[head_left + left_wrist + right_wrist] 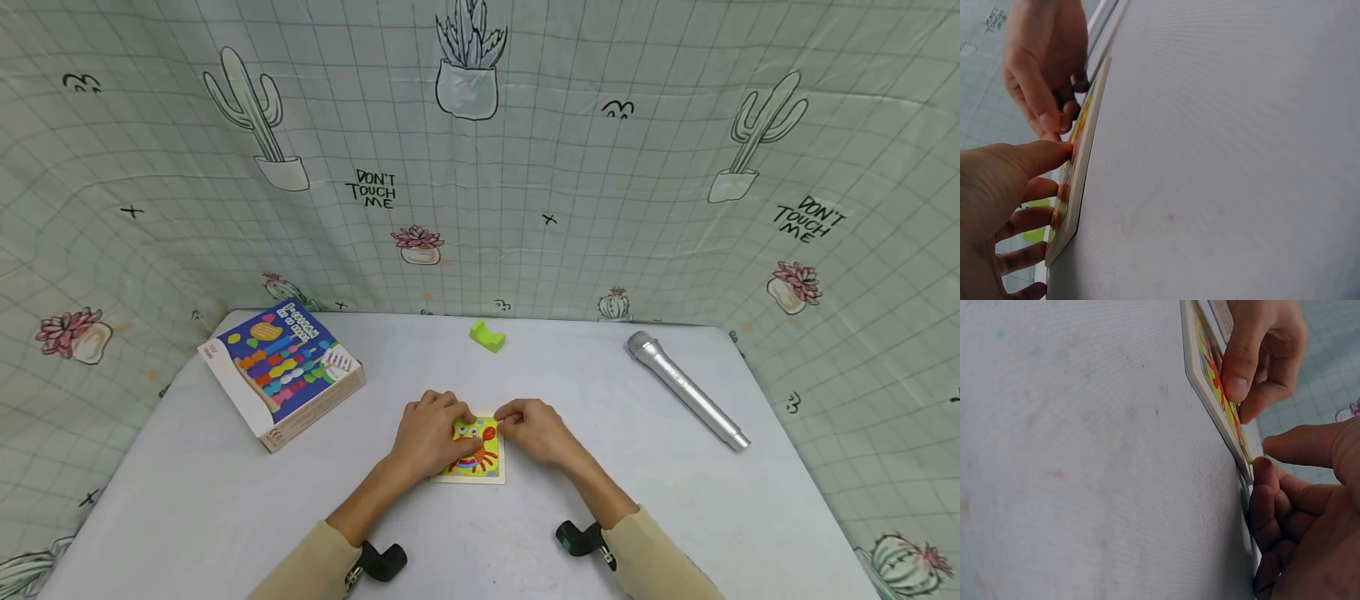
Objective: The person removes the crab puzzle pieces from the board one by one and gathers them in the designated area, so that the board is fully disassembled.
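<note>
A small square jigsaw puzzle [487,468] lies flat on the white table, with a red and orange crab on yellow inside a pale wooden frame. My left hand [429,433] rests over its left side, the thumb touching the crab picture and the other fingers spread along the far left part. At the far right corner is my right hand [536,432], its fingers bent and the index fingertip touching the frame's corner. In the right wrist view, the right thumb [1304,444] stands slightly apart from that index finger. Part of the picture is hidden under the left hand.
A blue and white game box [288,367] lies at the back left. Behind the puzzle sits a bright green curved block [487,336]. A silver microphone [688,392] lies at the right. Grid-patterned cloth [525,150] hangs beyond the table [525,542].
</note>
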Action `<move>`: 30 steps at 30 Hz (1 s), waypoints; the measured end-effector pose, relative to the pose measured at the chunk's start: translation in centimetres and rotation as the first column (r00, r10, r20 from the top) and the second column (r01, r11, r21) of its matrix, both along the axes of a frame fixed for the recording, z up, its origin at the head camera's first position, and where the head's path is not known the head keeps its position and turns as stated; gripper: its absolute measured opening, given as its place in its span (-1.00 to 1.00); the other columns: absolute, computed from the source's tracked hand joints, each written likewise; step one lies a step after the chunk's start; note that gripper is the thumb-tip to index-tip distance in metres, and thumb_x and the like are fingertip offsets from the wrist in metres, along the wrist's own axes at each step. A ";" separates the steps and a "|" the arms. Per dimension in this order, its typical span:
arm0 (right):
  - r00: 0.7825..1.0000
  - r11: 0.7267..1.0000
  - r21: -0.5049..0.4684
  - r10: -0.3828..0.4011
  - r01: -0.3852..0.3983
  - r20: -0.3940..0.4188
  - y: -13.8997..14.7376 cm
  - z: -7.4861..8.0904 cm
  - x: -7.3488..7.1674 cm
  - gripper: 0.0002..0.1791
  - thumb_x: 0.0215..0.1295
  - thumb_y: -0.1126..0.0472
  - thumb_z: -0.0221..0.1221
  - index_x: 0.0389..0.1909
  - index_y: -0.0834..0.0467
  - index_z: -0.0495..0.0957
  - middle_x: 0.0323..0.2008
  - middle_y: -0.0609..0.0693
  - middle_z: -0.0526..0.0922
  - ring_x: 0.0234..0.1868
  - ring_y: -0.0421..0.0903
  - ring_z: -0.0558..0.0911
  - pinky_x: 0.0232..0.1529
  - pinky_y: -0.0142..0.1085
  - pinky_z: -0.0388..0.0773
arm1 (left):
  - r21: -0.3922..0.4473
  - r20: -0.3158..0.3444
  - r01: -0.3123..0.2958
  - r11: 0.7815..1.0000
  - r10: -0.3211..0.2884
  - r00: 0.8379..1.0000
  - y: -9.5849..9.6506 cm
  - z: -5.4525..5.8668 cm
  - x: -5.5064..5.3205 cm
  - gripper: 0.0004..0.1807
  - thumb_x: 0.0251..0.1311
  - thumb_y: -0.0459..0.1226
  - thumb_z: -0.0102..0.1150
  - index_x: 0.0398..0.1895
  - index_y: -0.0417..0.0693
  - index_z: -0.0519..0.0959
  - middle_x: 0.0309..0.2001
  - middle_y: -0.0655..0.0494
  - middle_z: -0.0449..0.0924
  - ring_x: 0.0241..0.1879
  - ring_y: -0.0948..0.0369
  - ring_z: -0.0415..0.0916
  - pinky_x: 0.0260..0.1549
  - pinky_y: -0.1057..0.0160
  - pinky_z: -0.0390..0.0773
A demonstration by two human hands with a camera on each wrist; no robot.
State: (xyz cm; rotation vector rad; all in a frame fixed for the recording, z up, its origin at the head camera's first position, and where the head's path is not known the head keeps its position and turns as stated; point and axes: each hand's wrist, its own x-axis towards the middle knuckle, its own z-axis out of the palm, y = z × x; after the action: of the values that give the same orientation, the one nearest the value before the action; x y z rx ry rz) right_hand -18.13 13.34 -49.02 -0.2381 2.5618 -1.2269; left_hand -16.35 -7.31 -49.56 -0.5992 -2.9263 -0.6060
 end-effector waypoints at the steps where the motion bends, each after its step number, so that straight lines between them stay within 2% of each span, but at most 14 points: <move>1: 1.000 1.000 -0.005 -0.001 0.001 0.002 0.0 0.0 0.0 -0.82 0.33 0.26 0.21 -0.12 0.20 0.69 -0.39 -0.08 0.61 -0.39 -0.17 0.49 -0.36 -0.31 0.41 | 0.003 0.000 0.000 1.000 0.000 1.000 0.0 0.0 0.0 -0.62 0.04 0.13 0.44 -0.19 0.14 0.74 -0.20 0.22 0.58 0.01 0.06 0.46 -0.02 -0.13 0.46; 11: 1.000 1.000 -0.008 -0.004 0.004 -0.002 0.0 0.4 0.0 -0.83 0.30 0.27 0.22 -0.13 0.21 0.67 -0.39 -0.06 0.61 -0.40 -0.16 0.50 -0.36 -0.31 0.41 | 0.012 0.002 0.002 1.000 -0.002 1.000 0.0 -0.1 -0.1 -0.62 0.04 0.13 0.44 -0.18 0.14 0.74 -0.20 0.22 0.58 0.01 0.07 0.45 0.00 -0.14 0.44; 20: 0.996 0.995 0.092 0.038 -0.031 -0.075 -0.2 0.2 0.1 -0.83 0.28 0.24 0.27 -0.14 0.17 0.65 -0.49 -0.12 0.54 -0.52 -0.21 0.43 -0.47 -0.36 0.33 | 0.003 -0.002 0.005 1.000 -0.005 1.000 0.0 -0.1 0.0 -0.61 0.05 0.13 0.43 -0.17 0.13 0.74 -0.22 0.21 0.58 0.00 0.06 0.45 -0.02 -0.13 0.45; 30: 0.995 0.993 0.104 0.058 -0.049 -0.086 -0.1 0.2 0.3 -0.83 0.29 0.22 0.27 -0.14 0.16 0.68 -0.47 -0.13 0.56 -0.50 -0.20 0.45 -0.45 -0.33 0.35 | 0.002 -0.013 0.015 1.000 -0.015 1.000 -0.1 -0.2 0.0 -0.61 0.05 0.13 0.44 -0.17 0.13 0.73 -0.22 0.21 0.57 0.00 0.06 0.45 -0.03 -0.12 0.45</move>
State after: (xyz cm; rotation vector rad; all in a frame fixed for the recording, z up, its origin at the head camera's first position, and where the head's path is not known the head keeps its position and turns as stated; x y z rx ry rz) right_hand -17.86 13.21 -48.82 -0.3440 2.6664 -1.0856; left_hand -16.32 -7.38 -49.71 -0.6238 -2.9116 -0.6039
